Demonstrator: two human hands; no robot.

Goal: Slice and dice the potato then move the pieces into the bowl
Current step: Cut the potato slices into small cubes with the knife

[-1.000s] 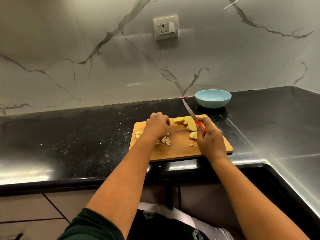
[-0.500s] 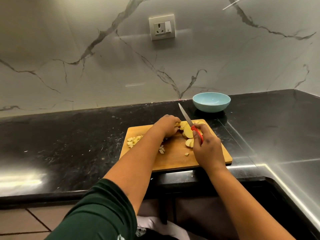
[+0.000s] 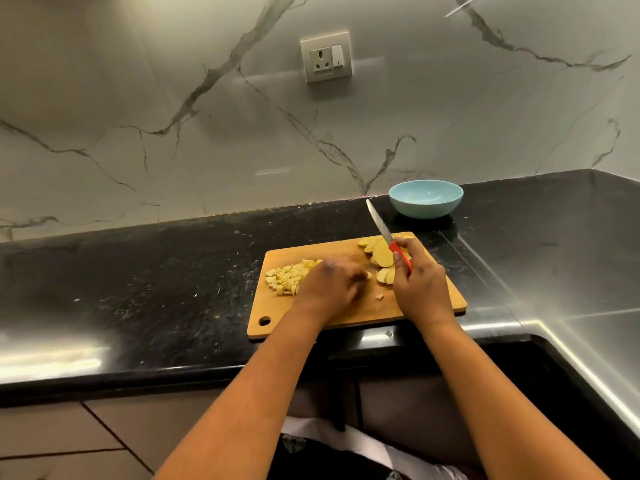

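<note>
Potato slices (image 3: 381, 253) beside knife (image 3: 380, 223), bowl (image 3: 425, 199) behind

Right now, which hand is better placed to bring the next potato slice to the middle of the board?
Probably the left hand. It lies on the cutting board just beside the potato slices and holds no tool, while the right hand grips the knife.

Lighting: dim, warm, yellowish. Glare: bright patches on the black countertop (image 3: 145, 292) far left of the left hand (image 3: 329, 285) and right of the right hand (image 3: 420, 289). Blur: left hand's fingers smeared by motion. Distortion: wide-angle bowing of counter edges.
</note>
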